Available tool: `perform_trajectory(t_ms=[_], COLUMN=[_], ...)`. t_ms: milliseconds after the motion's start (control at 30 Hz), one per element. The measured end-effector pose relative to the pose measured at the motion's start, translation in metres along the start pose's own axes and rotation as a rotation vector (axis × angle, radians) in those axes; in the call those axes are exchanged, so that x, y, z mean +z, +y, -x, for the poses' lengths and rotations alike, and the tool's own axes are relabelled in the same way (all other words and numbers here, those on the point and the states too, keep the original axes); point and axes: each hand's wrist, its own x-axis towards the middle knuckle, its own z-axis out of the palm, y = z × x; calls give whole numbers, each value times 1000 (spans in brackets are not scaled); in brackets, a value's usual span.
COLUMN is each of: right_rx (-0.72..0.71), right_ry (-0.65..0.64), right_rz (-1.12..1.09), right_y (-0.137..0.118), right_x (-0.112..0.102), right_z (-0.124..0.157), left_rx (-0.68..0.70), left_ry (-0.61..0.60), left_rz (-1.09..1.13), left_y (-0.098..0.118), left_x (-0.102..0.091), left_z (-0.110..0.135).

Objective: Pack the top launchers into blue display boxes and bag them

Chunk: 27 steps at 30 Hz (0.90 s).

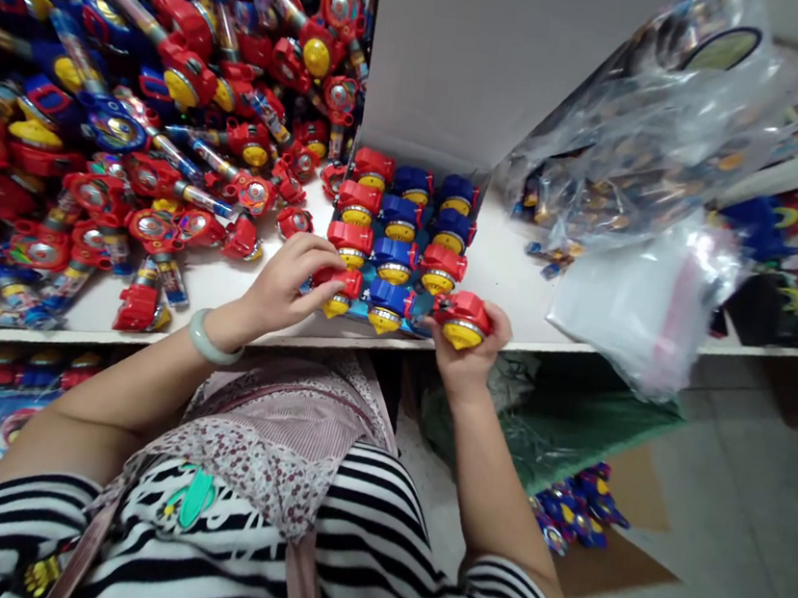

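A display box [418, 316] stands at the table's front edge, its tall lid raised. Red and blue spinning-top toys with yellow tips sit inside it in three columns. My left hand [292, 276] has its thumb and fingers closed about the left end of a red spinning-top toy [346, 285] in the front left corner. At the front right corner my right hand [469, 356] grips another red spinning-top toy [465, 319], yellow tip toward me. Behind that one lies a red toy [442, 264] in the right column, with blue toys [453, 228] farther back.
A big heap of red and blue toys with clear tube handles [192, 147] covers the left of the table. Filled plastic bags [627, 152] and flat clear bags [653, 301] lie to the right. Below hangs a green sack [588, 419], near an open carton [629, 560] on the floor.
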Motion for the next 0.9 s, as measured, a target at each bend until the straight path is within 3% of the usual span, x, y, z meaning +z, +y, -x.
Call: perform_trajectory(t_ms=[167,233,300,367,433,500,567,633,733,900], right_rx=[12,-2,-1,23,98,203,246,167,35,38], right_ry=[-72,-176,-318,-352,-214,-82,-101,-209,-279,-353], right_rz=[37,-6,-71,-154,-218,-227,-187,-126,-57,-56], right_y=[3,4,5,6,7,4,-3,-12,-26,-40], right_x=[6,-8,-30,-51,-64,-64,-57,-49,-45,-49], right_z=[5,1,-5,-12,-20,-30,-39,-47,-53,-54], left_rx=[-23,-90,-229,-345,-345,-262,-205,-209,-227,-187], left_ry=[2,26,157,285,199,-53,-288,-420,-441,-216], left_rz=[74,150,160,46,-101,-199,-276,-373,-454,-296], left_y=[-2,-15,-36,-58,-74,-82,-84,-84,-93,-128], left_x=[-2,-13,-30,-45,-49,-39,-21,-5,-2,-26], left_z=[3,8,16,23,26,23,16,12,21,35])
